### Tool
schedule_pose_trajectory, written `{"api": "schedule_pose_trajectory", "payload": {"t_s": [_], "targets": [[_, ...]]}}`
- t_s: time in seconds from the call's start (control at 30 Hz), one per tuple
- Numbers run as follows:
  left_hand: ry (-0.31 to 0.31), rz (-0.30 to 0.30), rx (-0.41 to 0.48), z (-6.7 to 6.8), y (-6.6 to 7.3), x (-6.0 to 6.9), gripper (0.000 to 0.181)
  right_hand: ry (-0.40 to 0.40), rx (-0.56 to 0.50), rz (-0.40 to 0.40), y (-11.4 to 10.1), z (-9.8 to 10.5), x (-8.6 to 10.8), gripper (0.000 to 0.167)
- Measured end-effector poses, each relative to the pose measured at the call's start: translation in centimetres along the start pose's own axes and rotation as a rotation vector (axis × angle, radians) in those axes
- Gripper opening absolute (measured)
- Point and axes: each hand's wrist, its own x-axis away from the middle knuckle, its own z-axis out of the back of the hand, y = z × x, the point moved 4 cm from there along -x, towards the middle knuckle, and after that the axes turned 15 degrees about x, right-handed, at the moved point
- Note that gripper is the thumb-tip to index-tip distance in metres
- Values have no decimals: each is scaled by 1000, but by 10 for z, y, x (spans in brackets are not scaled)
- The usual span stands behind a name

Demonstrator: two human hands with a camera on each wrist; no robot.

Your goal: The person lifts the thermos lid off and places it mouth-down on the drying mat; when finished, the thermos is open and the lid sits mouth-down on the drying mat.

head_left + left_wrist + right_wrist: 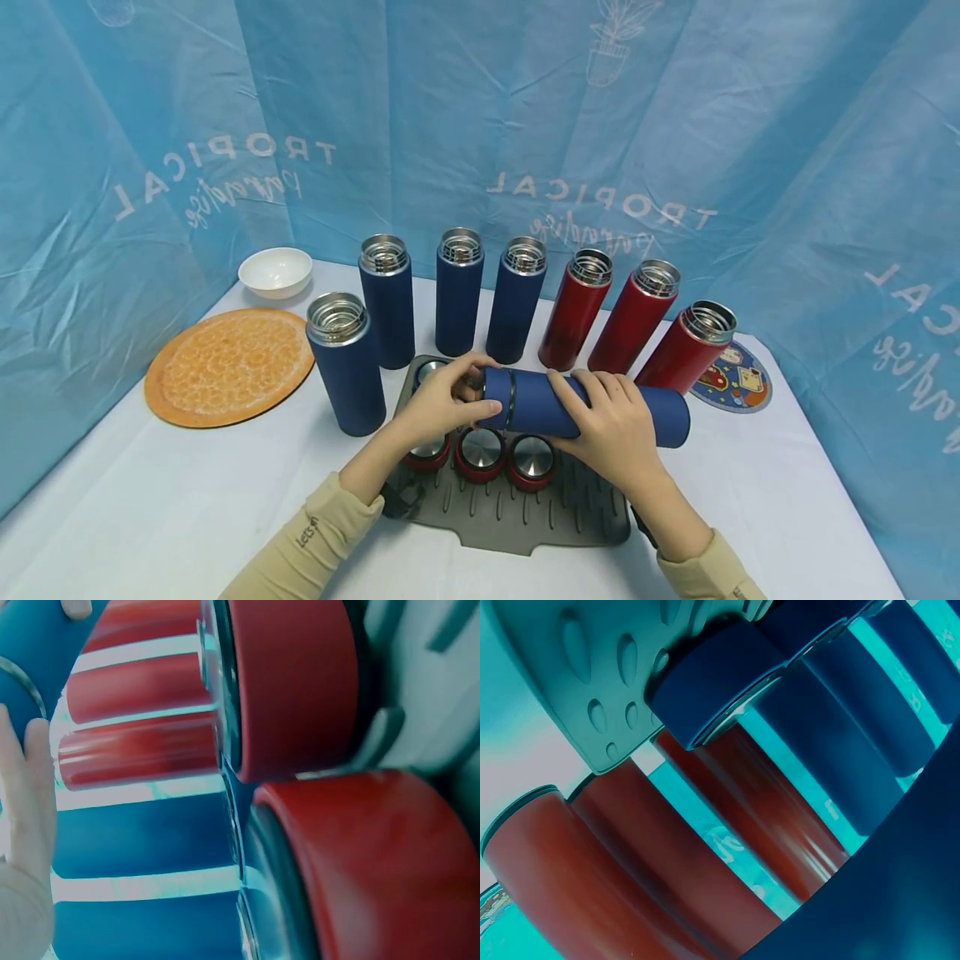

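A blue thermos bottle (531,406) lies almost level above the grey mat, its blue lid (495,386) pointing left. My left hand (438,404) holds the lid between thumb and fingers. Wrapped over the bottle's body is my right hand (611,425). In the left wrist view, the left hand (26,825) shows beside the blue bottle (34,637). The bottle's body (885,900) fills the lower right of the right wrist view. Below the bottle, several red lids (481,454) stand on the mat; a blue lid (712,682) is there too, mostly hidden in the head view.
Open blue bottles (459,300) and three open red bottles (576,312) stand behind the grey ribbed mat (495,517). At left are a round orange placemat (225,367) and a white bowl (275,273). A patterned round mat (738,379) lies at right.
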Motion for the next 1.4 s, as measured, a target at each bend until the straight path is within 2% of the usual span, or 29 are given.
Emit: {"api": "schedule_pose_trajectory", "payload": {"t_s": [0.13, 0.17, 0.23, 0.37, 0.47, 0.53, 0.63, 0.8, 1.03, 1.27, 1.4], "targets": [[35, 46, -8, 1, -4, -2, 38, -13, 13, -2, -1, 1, -1, 91], [39, 52, -6, 1, -5, -2, 42, -13, 14, -1, -2, 2, -2, 90], [7, 42, 12, 2, -6, -2, 53, -11, 12, 3, -2, 2, -3, 91], [-114, -38, 87, 2, -2, 2, 77, -9, 13, 13, -2, 3, -4, 92], [-183, -103, 98, 2, 2, 5, 91, -24, -4, 21, -2, 2, -3, 93], [-205, -137, 83, 3, 2, 6, 88, -40, -20, 25, -2, 0, -2, 93], [-224, -175, 68, 3, 2, 6, 74, -51, -27, 32, -2, -1, 0, 92], [-205, -167, 72, 5, 1, 4, 66, -48, -14, 36, -3, -2, 1, 91], [-153, -45, 180, 8, -2, 4, 67, -45, -14, 26, -2, -1, 1, 90], [-94, -22, 109, 10, -2, 2, 62, -35, -14, 24, -2, -1, 1, 91], [-62, -14, 112, 9, -1, 2, 59, -37, -18, 17, -3, -1, 1, 90]]}}
